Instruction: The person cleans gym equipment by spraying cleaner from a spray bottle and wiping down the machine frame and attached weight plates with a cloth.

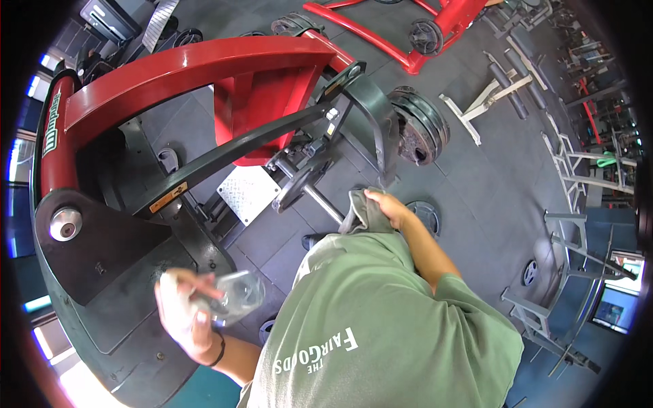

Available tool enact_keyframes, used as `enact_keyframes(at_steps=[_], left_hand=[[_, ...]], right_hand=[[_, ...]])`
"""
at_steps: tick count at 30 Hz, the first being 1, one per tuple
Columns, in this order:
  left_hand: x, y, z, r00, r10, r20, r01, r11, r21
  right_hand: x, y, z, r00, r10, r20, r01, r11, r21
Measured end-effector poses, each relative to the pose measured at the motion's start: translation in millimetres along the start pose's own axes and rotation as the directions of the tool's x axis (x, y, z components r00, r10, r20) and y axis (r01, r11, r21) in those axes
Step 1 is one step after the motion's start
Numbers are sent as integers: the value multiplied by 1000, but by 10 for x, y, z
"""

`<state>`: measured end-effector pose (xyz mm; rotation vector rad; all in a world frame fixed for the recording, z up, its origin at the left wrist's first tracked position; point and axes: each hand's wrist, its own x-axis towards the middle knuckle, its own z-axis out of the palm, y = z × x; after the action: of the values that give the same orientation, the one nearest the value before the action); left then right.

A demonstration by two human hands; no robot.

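Note:
My left hand point(178, 311), blurred and with a dark band at the wrist, grips a clear plastic bottle point(242, 296) near one end. The bottle is tilted and held above the black padded part point(122, 352) of a gym machine. Its top is partly hidden by my fingers. In my right hand point(387, 206) is a bunched grey cloth point(359, 217), held in front of my green shirt point(377, 306). The cloth is near a bare metal weight peg point(324, 204) of the machine. A long black lever arm point(245, 145) and a red frame point(199, 58) stand before me.
Black weight plates point(421, 127) are loaded on the machine's far side. A plate point(425, 217) lies on the floor beyond my right arm. A white diamond-tread footplate point(249, 195) sits low down. Grey benches and racks point(566, 255) stand to the right, another red machine point(408, 56) ahead.

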<state>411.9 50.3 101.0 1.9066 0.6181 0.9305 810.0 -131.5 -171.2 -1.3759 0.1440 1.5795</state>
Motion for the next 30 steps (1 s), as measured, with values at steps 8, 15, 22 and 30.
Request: enact_keyframes(at_steps=[8, 15, 22, 30], left_hand=[[788, -548, 1993, 925, -373, 64, 371, 927, 48], [1163, -1369, 3660, 664, -620, 418, 747, 570, -342], [1335, -1757, 4107, 503, -684, 528, 856, 477, -198], [1072, -1438, 4237, 551, -673, 493, 833, 482, -273]], right_hand=[[63, -739, -477, 986, -126, -106, 44, 821, -569], [-63, -981, -1879, 946, -244, -213, 196, 955, -224], [17, -1112, -2759, 928, -102, -359, 73, 993, -92], [428, -1409, -2879, 992, -69, -107, 67, 998, -18]])
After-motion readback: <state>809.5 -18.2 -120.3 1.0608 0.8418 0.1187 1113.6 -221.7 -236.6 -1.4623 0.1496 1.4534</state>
